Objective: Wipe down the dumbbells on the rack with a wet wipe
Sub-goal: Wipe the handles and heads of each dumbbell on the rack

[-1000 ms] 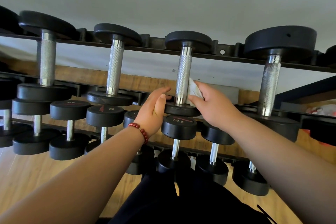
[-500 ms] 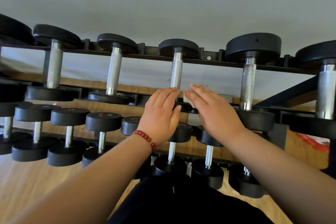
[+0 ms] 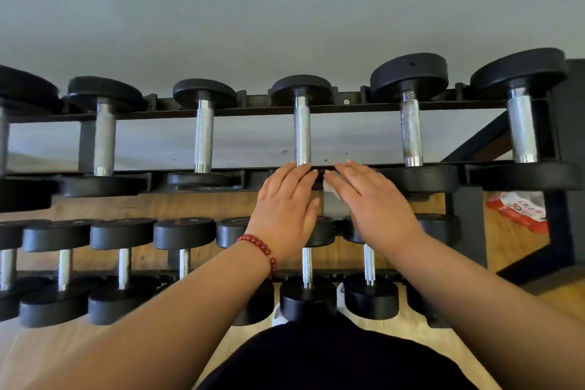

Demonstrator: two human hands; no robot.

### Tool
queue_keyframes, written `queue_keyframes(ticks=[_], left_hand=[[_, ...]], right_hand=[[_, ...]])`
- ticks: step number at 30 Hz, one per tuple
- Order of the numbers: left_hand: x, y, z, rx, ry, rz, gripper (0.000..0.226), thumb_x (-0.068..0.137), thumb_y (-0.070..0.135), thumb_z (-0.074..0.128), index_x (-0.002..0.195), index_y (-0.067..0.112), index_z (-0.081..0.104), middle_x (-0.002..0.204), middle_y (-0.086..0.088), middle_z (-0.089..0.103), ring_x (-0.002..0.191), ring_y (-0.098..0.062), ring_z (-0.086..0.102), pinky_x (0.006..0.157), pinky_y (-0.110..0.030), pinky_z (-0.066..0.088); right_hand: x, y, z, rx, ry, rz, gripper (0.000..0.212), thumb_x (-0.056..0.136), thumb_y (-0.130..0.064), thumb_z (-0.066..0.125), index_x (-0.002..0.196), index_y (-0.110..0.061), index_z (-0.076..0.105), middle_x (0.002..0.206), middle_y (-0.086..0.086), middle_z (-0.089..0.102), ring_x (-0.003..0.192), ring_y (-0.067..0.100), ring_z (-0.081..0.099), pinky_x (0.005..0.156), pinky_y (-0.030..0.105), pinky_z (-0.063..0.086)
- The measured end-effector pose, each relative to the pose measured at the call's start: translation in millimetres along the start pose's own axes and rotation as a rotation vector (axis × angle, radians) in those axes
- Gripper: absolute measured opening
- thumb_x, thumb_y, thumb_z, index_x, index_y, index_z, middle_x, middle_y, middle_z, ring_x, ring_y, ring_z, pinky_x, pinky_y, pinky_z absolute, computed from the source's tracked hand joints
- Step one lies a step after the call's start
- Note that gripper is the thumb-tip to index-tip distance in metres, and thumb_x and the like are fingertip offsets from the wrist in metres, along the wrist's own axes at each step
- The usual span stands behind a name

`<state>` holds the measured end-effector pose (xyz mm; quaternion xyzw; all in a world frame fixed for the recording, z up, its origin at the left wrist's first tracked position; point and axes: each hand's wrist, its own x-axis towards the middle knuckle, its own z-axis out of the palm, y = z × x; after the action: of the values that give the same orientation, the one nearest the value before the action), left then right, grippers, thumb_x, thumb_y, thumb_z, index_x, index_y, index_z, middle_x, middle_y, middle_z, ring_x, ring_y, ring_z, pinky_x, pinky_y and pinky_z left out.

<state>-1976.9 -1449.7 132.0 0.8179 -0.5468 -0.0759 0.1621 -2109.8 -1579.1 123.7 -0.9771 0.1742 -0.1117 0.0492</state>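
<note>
The wet wipe point(image 3: 328, 187) showed only as a pale sliver under the fingertips of the right hand point(image 3: 373, 206), and I could not tell how much of it lay hidden there; it sat at the near head of the middle dumbbell point(image 3: 302, 133) on the top tier of the rack point(image 3: 253, 109), a head almost wholly covered by both hands; the left hand point(image 3: 285, 209), a red bead bracelet point(image 3: 259, 245) at its wrist, lay flat just beside the right, fingers straight and close together, neither hand curled round anything that I could see; smaller dumbbells point(image 3: 183, 233) lined the tier below, and a red-and-white packet point(image 3: 519, 209) lay on the floor to the right. My worry was the wipe: merely pressed, not pinched, it could slide out and drop behind the rail; and a head rolling in its cradle might nip those fingertips.
</note>
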Motion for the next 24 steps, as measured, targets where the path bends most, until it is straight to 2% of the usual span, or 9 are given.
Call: queue_keyframes(ticks=[3,7,10,14,24], left_hand=[[-7,-7,-11,0.014,-0.017,0.052,0.062,0.095,0.045,0.02,0.148,0.016,0.036,0.151,-0.002,0.039,0.144,-0.019,0.023,0.118,-0.033,0.007],[-12,-8,-23,-0.002,-0.006,0.11,0.059,0.096,0.04,0.028,0.148,0.014,0.036,0.151,-0.003,0.038,0.144,-0.02,0.022,0.117,-0.031,0.004],[-14,-8,-30,0.012,0.003,0.165,0.058,0.097,0.039,0.031,0.148,0.013,0.035,0.152,-0.003,0.037,0.145,-0.02,0.021,0.116,-0.031,0.004],[-11,-7,-38,0.004,0.014,0.193,0.054,0.1,0.034,0.042,0.149,0.013,0.032,0.154,-0.003,0.034,0.146,-0.02,0.019,0.118,-0.033,0.008],[24,33,-31,0.041,0.026,0.249,0.055,0.101,0.037,0.039,0.15,0.014,0.032,0.154,-0.003,0.033,0.147,-0.02,0.018,0.115,-0.03,0.002]], right_hand=[[-6,-14,-3,-0.025,0.015,0.058,0.08,0.06,0.003,0.085,0.133,-0.009,0.057,0.132,0.013,0.06,0.125,0.034,0.055,0.101,0.045,0.041],[-13,-29,-7,-0.064,0.051,0.09,0.079,0.06,0.007,0.084,0.133,-0.008,0.057,0.132,0.015,0.06,0.124,0.034,0.055,0.102,0.041,0.033],[-16,-34,-11,-0.058,0.055,0.125,0.079,0.061,0.011,0.08,0.134,-0.006,0.056,0.133,0.016,0.059,0.125,0.035,0.054,0.1,0.046,0.043],[-15,-36,-22,-0.1,0.026,0.138,0.08,0.061,0.008,0.082,0.135,-0.007,0.054,0.136,0.016,0.056,0.128,0.035,0.052,0.099,0.045,0.045],[-20,9,-42,-0.139,0.074,0.127,0.075,0.063,0.012,0.077,0.133,-0.004,0.055,0.131,0.019,0.058,0.124,0.038,0.055,0.096,0.05,0.048]])
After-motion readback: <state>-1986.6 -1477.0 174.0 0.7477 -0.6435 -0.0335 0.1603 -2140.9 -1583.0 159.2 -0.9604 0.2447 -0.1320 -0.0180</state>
